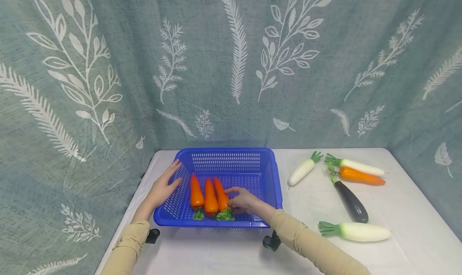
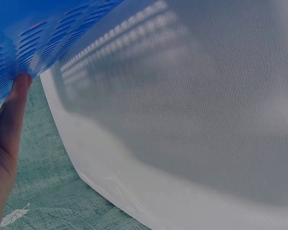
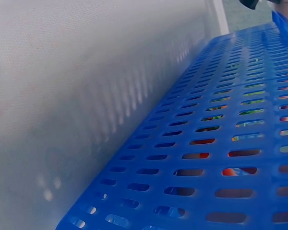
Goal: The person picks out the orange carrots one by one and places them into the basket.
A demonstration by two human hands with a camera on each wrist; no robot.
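Observation:
Three orange carrots (image 1: 211, 197) with green tops lie side by side in a blue plastic basket (image 1: 225, 151). My right hand (image 1: 245, 201) is inside the basket, beside the rightmost carrot (image 1: 221, 195). Its fingers are spread and lightly bent, with fingertips at that carrot's right side; most of the carrot stays uncovered. My left hand (image 1: 164, 188) rests at the basket's left side with fingers extended. In the left wrist view, a fingertip of the left hand (image 2: 9, 124) touches the slotted basket wall (image 2: 43, 36). Through the slots of the basket (image 3: 192, 139), the right wrist view gives only glimpses of orange and green.
Right of the basket, on the white table (image 1: 299, 211), lie a small white radish (image 1: 302, 172), a long white radish (image 1: 362, 167), a carrot (image 1: 362, 176), an eggplant (image 1: 350, 201) and a thick white radish (image 1: 364, 231). A patterned green curtain (image 1: 223, 66) hangs behind.

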